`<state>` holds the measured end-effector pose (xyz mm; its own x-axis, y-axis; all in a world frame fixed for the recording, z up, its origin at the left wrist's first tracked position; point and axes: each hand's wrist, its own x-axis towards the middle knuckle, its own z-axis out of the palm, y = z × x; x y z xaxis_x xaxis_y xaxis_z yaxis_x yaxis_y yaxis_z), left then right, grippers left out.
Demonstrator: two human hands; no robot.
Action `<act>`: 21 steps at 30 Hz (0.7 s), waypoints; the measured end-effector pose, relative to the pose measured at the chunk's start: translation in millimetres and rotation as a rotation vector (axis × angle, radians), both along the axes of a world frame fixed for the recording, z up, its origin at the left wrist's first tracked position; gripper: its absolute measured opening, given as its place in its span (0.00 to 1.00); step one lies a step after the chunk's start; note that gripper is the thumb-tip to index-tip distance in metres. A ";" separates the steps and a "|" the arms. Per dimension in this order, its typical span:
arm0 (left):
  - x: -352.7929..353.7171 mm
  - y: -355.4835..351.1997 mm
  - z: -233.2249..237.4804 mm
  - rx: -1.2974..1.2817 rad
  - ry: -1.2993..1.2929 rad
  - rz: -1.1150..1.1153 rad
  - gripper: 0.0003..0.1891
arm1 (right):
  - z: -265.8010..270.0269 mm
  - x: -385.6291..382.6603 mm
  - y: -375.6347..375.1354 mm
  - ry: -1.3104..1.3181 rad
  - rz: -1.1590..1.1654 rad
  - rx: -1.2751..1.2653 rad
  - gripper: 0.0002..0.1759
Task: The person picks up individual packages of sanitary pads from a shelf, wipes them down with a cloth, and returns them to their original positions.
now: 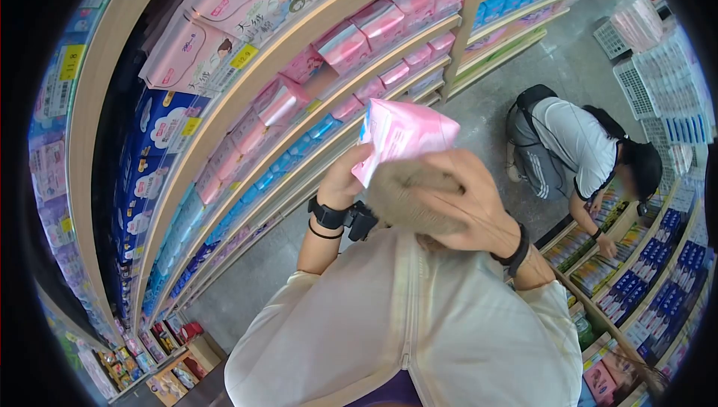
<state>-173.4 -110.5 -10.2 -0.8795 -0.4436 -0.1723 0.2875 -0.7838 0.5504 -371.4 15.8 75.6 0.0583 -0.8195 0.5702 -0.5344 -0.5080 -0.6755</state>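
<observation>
A pink package (411,129) with a white and blue end is held up in front of my chest. My left hand (345,175) grips its lower left side, with a black band and a dark device on that wrist. Close below the package, my right hand (467,201) is closed on a brown-grey cloth (411,194), which is blurred and covers the package's lower edge. A black band circles my right wrist.
Shelves (299,100) of pink and blue packages curve along the left. A person (572,145) crouches at the right, one hand over a low shelf (632,257) of small packs. Baskets (636,89) stand behind on the grey floor (493,78).
</observation>
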 end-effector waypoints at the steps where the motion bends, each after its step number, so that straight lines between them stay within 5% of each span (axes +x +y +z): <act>1: -4.9 5.0 7.2 0.124 0.032 0.004 0.33 | 1.6 3.7 0.2 0.134 0.050 -0.044 0.29; 3: 1.3 10.2 5.6 0.217 0.076 0.077 0.29 | -8.9 2.4 -0.9 0.065 -0.059 -0.097 0.29; 4: 21.0 16.5 -26.2 -0.244 -0.296 0.267 0.29 | -13.0 -0.2 -2.8 0.001 -0.169 -0.152 0.28; 7: -10.5 19.3 30.8 0.074 0.099 0.231 0.29 | -18.0 -6.7 -8.3 -0.139 -0.355 -0.041 0.27; 12: -6.9 13.4 -9.2 0.046 -0.028 0.214 0.29 | -1.6 8.6 -2.3 -0.098 -0.244 -0.022 0.28; 14: -10.9 19.0 -3.0 -0.589 -0.481 0.289 0.32 | 5.0 2.2 -2.9 -0.004 -0.109 -0.043 0.28; 16: -14.9 16.8 24.6 -0.146 -0.102 0.119 0.38 | 7.9 -18.9 -8.8 -0.017 -0.146 -0.054 0.28; 17: -9.1 9.4 27.7 -0.059 -0.243 0.051 0.47 | 3.0 -28.6 -10.5 -0.077 -0.235 0.018 0.27; 18: -11.9 3.5 34.7 -0.465 -0.240 -0.050 0.54 | -1.2 -35.5 -12.4 -0.139 -0.326 0.087 0.27; 21: -32.7 -1.2 49.5 -0.808 -0.058 -0.004 0.58 | -6.9 -47.1 -16.0 0.005 -0.309 0.104 0.30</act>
<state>-206.1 -111.7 39.3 -0.8811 -0.4469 0.1548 0.2393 -0.1390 0.9609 -418.5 -0.1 68.7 -0.2002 -0.8528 0.4824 -0.6559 -0.2492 -0.7126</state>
